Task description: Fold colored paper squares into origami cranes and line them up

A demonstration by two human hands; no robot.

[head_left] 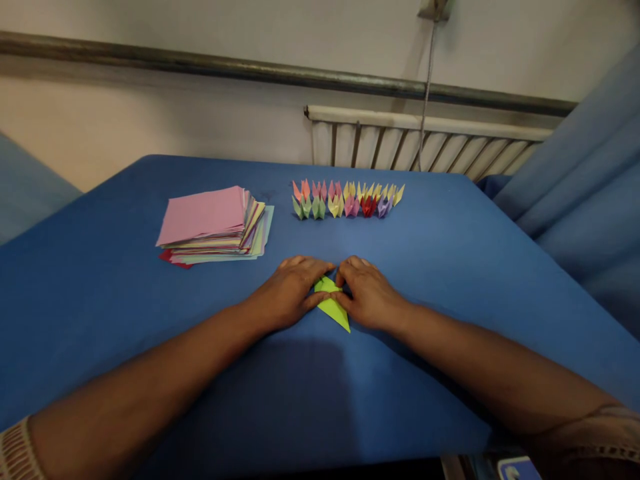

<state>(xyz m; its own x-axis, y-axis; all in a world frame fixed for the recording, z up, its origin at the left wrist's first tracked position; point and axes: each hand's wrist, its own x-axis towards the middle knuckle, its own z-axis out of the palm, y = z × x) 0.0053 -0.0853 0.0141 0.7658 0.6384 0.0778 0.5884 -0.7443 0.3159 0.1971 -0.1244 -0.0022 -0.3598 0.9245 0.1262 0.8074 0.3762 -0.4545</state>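
A lime-green sheet of folded paper lies on the blue table in front of me, one sharp point toward my body. My left hand grips its left side, thumb on top of the paper. From the other side, my right hand pinches the paper with thumb and bent fingers. Both thumbs nearly meet at the middle of the piece. The fingers cover its upper edges, so its full outline is hidden.
A stack of coloured paper sits at the back left. Two rows of small folded paper cranes stand behind my hands. Beyond the blue table are a radiator, a wall pipe and a blue curtain.
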